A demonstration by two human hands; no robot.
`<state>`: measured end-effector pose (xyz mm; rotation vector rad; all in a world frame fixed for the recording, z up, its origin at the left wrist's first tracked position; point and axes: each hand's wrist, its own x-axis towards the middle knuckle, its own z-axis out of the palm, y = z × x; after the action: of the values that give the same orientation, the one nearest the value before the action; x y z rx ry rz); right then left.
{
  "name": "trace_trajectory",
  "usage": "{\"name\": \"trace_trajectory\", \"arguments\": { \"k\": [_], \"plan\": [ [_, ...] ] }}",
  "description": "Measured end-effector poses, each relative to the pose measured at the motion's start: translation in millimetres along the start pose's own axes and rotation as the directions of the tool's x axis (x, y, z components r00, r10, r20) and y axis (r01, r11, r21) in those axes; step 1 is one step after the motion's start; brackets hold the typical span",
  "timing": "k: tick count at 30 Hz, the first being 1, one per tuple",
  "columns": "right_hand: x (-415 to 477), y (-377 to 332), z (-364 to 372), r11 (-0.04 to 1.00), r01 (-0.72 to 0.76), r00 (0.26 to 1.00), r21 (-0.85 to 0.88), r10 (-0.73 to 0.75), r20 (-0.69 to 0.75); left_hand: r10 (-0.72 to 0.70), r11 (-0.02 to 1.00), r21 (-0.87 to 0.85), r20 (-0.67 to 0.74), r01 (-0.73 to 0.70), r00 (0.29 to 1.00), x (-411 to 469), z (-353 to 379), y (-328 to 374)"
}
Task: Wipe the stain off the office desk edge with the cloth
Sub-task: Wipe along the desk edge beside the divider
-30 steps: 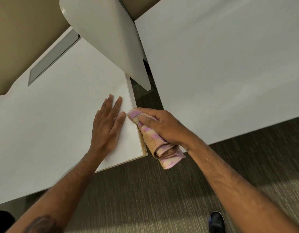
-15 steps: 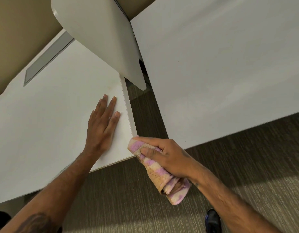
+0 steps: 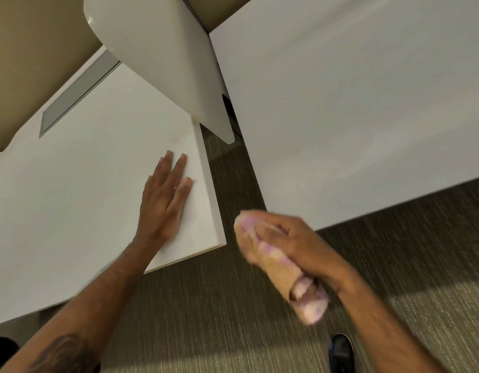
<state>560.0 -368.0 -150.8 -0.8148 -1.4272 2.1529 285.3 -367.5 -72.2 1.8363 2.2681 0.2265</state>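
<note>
R hand [image 3: 295,243] grip clamped round rolled pink/tan cloth [image 3: 284,267], blurred, off the counter [image 3: 71,197] edge [image 3: 210,195], over carpet [image 3: 206,319] just beside corner. L hand [image 3: 165,200] flat on top, fingers spread, holding nothing. Stain not discernible. Risk: cloth misses edge on return stroke, since grip is swinging fast and clear of it. Vs 0.5 s ago: cloth was touching the corner; now apart, further right.

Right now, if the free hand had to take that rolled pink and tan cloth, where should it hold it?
Probably by the pink and tan rolled cloth's bare upper end, coming from the desk side. The right hand's grip wraps its far side, and that end pokes clear of the fingers, just off the white desk's edge.
</note>
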Motion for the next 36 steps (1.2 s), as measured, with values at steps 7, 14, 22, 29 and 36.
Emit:
{"name": "trace_trajectory", "arguments": {
  "k": [7,14,22,29,36],
  "plan": [
    [84.3,-43.8,-6.2,0.919,0.034,0.960,-0.393,-0.139,-0.243,0.011,1.000,-0.005,0.001,-0.011,1.000,1.1,0.9,-3.9],
    [89.1,-31.4,15.9,0.833,0.045,0.967,-0.552,-0.175,-0.185,0.017,1.000,0.006,-0.012,-0.017,1.000,2.7,3.1,-6.2],
    [51.9,-4.7,28.7,0.803,0.155,0.953,-0.576,-0.274,-0.126,0.024,1.000,0.004,-0.016,-0.024,1.000,2.5,3.3,-8.0],
    [0.5,18.5,39.6,0.743,0.207,0.943,-0.637,-0.325,-0.073,0.040,0.999,0.001,-0.027,-0.040,0.999,2.6,3.4,-7.0],
    [-26.9,32.1,27.5,0.960,-0.023,0.992,-0.279,-0.013,-0.125,0.034,0.999,0.005,-0.028,-0.034,0.999,1.3,2.5,-4.9]
  ]
}}
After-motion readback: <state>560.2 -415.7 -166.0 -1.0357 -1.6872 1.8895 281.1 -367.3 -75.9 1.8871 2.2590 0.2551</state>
